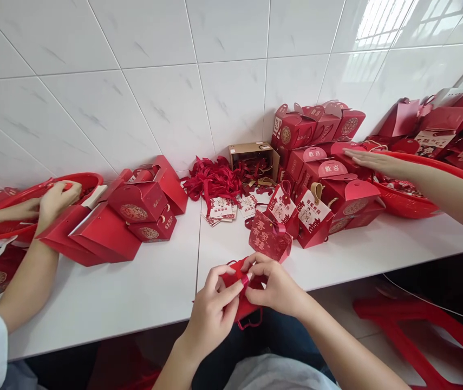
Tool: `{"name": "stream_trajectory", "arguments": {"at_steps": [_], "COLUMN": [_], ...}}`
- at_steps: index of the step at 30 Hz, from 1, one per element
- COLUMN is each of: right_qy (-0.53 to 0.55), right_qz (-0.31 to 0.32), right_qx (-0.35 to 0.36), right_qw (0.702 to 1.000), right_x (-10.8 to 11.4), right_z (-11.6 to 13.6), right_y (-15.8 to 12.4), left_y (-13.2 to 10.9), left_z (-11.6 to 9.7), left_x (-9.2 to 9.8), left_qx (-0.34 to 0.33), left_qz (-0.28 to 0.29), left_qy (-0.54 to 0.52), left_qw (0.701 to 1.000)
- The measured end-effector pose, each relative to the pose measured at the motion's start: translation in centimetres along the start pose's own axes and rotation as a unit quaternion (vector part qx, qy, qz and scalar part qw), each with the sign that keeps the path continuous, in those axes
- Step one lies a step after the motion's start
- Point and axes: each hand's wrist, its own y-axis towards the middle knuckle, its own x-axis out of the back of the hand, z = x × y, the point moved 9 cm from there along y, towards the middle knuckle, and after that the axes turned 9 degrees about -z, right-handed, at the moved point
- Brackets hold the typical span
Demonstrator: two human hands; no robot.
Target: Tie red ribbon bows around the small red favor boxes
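Close to the table's front edge, my left hand [215, 310] and my right hand [275, 286] meet over a small red gift box [246, 309]. Between their fingertips is a red satin ribbon [245, 279], pinched from both sides. A red cord hangs from the box's lower side, while my fingers hide much of its top. Just beyond stands a finished-looking red box with large characters [269, 238]. Beside it are two small boxes with printed tags, one of them a tagged box [312, 219] with a tan ribbon loop.
A pile of red ribbons [215, 177], printed cards [222, 208] and an open carton [255, 149] lie toward the wall. Stacked gift boxes [337, 187] stand right. Co-workers' hands reach in near a left basket [89, 177] and a right basket [410, 208]. A red stool [393, 314] stands below.
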Motion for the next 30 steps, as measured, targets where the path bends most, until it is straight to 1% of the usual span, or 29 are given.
{"name": "stream_trajectory", "arguments": {"at_steps": [4, 6, 9, 11, 13, 16, 18, 19, 21, 24, 27, 28, 30], "right_qy": [-0.035, -0.056, -0.063, -0.064, -0.069, -0.087, -0.104, -0.111, -0.116, -0.107, -0.091, -0.087, -0.080], "right_qz": [0.064, 0.091, 0.102, 0.095, 0.080, 0.046, 0.030, 0.029, 0.029, 0.022, 0.014, 0.012, 0.014], "right_qx": [0.002, 0.001, 0.013, 0.015, 0.009, 0.006, 0.003, 0.001, 0.000, 0.004, 0.005, 0.004, -0.002], "right_qw": [0.997, 0.994, 0.993, 0.993, 0.994, 0.995, 0.994, 0.993, 0.993, 0.994, 0.996, 0.996, 0.997], "right_x": [-0.4, -0.6, -0.8, -0.8, -0.5, 0.6, 1.5, 1.8, 2.2, 2.2, 1.9, 1.9, 1.7], "right_z": [0.0, -0.1, 0.2, 0.3, 0.4, 0.1, -0.3, -0.5, -0.9, -1.1, -1.0, -1.0, -1.1], "right_y": [0.4, 0.5, 0.6, 0.5, 0.4, 0.3, 0.2, 0.2, 0.2, 0.3, 0.3, 0.2, 0.1], "left_y": [0.6, 1.0, 1.5, 1.5, 1.4, 1.0, 0.7, 0.5, 0.0, -0.5, -0.3, -0.2, 0.3], "left_z": [0.9, 1.2, 1.3, 1.4, 1.7, 2.8, 3.9, 4.6, 5.6, 5.9, 5.0, 4.6, 4.3], "left_x": [-0.4, -0.4, -0.3, -0.3, 0.0, 1.2, 2.2, 2.4, 2.6, 2.0, 1.1, 0.9, 0.8], "left_qx": [0.003, 0.012, 0.014, 0.018, 0.022, 0.038, 0.065, 0.087, 0.132, 0.175, 0.170, 0.160, 0.133], "left_qz": [0.084, 0.097, 0.075, 0.060, 0.044, 0.013, -0.001, 0.001, 0.020, 0.064, 0.121, 0.139, 0.163], "left_qy": [-0.051, -0.063, -0.073, -0.065, -0.036, 0.037, 0.078, 0.087, 0.072, -0.034, -0.133, -0.144, -0.135], "left_qw": [0.995, 0.993, 0.994, 0.996, 0.998, 0.999, 0.995, 0.992, 0.988, 0.982, 0.969, 0.966, 0.968]}}
